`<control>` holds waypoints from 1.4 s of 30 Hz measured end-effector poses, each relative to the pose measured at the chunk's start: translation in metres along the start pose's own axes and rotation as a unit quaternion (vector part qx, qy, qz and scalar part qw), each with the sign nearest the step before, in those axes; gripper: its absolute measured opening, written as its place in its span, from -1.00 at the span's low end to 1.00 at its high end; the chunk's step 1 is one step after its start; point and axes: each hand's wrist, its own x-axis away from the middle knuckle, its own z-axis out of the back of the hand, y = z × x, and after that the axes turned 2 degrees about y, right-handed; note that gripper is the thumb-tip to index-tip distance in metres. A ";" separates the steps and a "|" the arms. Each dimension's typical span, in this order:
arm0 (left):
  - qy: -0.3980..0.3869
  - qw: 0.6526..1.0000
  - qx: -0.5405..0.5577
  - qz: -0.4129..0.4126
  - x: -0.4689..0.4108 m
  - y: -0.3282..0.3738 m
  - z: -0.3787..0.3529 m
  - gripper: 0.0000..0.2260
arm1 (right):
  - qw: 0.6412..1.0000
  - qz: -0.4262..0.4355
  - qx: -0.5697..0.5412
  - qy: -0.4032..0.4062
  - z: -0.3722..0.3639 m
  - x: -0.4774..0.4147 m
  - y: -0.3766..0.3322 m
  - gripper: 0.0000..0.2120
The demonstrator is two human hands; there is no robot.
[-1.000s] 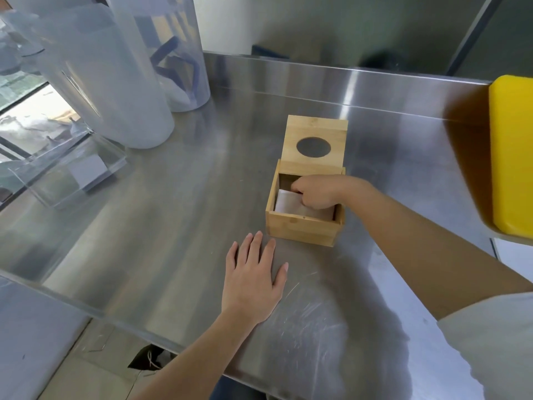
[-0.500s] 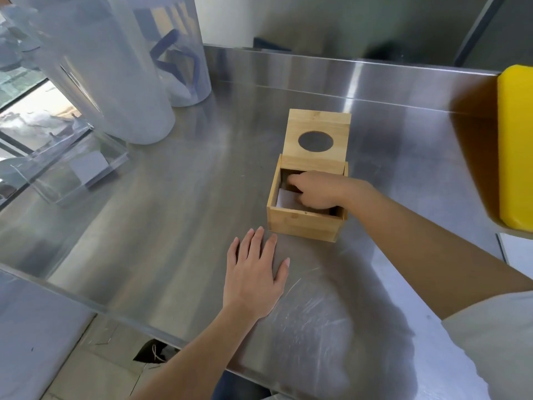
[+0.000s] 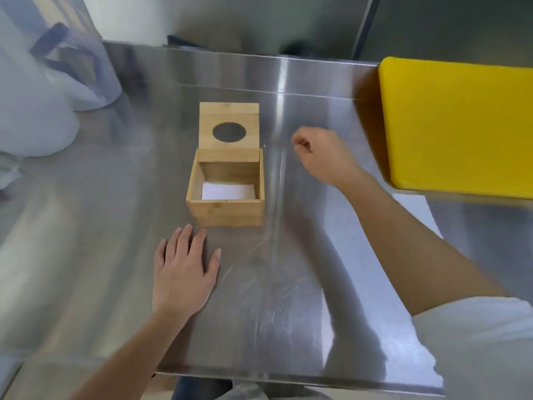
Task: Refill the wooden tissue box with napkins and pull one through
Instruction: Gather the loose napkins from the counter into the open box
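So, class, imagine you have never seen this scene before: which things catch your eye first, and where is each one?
The open wooden tissue box stands mid-counter, its lid with the round hole tipped up behind and white napkins lying low inside. A bright yellow block fills the right edge. The left hand lies flat on the steel counter just in front of the box, while the right hand, loosely curled, hangs to the box's right.

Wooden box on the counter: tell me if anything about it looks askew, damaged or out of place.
Nothing stands out. The wooden box sits square on the steel counter, its lid tipped up at the back, and white napkins lie flat inside. No spill or damage shows.
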 end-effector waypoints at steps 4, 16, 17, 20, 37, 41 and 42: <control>-0.017 1.000 -0.006 0.002 0.000 0.001 0.001 -0.44 | 0.982 -0.151 0.063 0.099 0.011 0.023 0.062 -0.79; -0.022 1.000 0.002 0.008 0.003 0.004 0.004 -0.59 | 0.848 -0.516 0.115 0.037 0.015 0.094 0.145 -0.30; -0.025 1.000 0.001 0.009 0.003 0.004 0.004 -0.58 | 0.849 -0.513 0.118 0.036 0.015 0.095 0.146 -0.27; -0.020 1.000 0.002 0.009 0.003 0.003 0.004 -0.57 | 0.856 -0.501 0.123 0.022 0.018 0.097 0.151 -0.24; -0.047 0.999 0.012 0.009 0.003 0.005 0.007 -0.55 | 0.968 -0.233 -0.087 0.001 0.015 0.060 0.070 -0.73; -0.044 0.999 0.009 0.006 0.004 0.003 0.008 -0.51 | 0.981 -0.128 -0.143 0.000 0.021 0.039 0.023 -0.76; -0.042 0.999 0.007 0.004 0.004 0.003 0.008 -0.46 | 0.983 -0.106 -0.153 -0.005 0.023 0.034 0.012 -0.76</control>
